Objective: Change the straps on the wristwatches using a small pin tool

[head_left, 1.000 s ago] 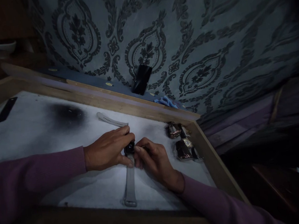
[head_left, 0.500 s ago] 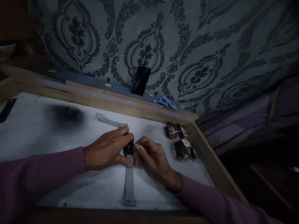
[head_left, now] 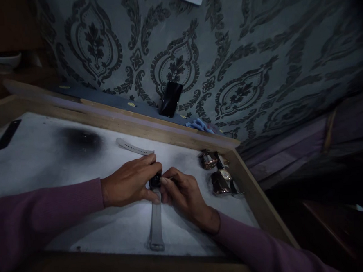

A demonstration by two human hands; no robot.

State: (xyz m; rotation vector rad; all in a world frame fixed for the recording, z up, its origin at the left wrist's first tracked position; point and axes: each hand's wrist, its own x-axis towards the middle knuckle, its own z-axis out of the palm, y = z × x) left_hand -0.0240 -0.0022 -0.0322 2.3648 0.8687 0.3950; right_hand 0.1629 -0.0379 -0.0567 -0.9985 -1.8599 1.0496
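Observation:
A watch with a dark face (head_left: 155,180) lies between my hands, one grey strap (head_left: 156,223) running from it toward the front edge. My left hand (head_left: 132,182) grips the watch from the left, fingers over its upper end and thumb near the strap. From the right, my right hand (head_left: 182,195) is closed, with thumb and forefinger pinched at the watch's side. Whether a small thing is between those fingertips cannot be made out. Just beyond my left fingers rests a separate grey strap piece (head_left: 134,148) with a row of holes.
Wooden rims (head_left: 106,120) edge the white work surface (head_left: 47,160). Several watches (head_left: 221,176) sit at the right. A dark flat strip (head_left: 7,135) lies far left. Behind the rim are a phone (head_left: 171,99) leaning on the wall and a blue cloth (head_left: 199,125).
My right thumb and forefinger have shifted slightly left, over the edge of the watch face. My left hand and the straps stay almost as they were.

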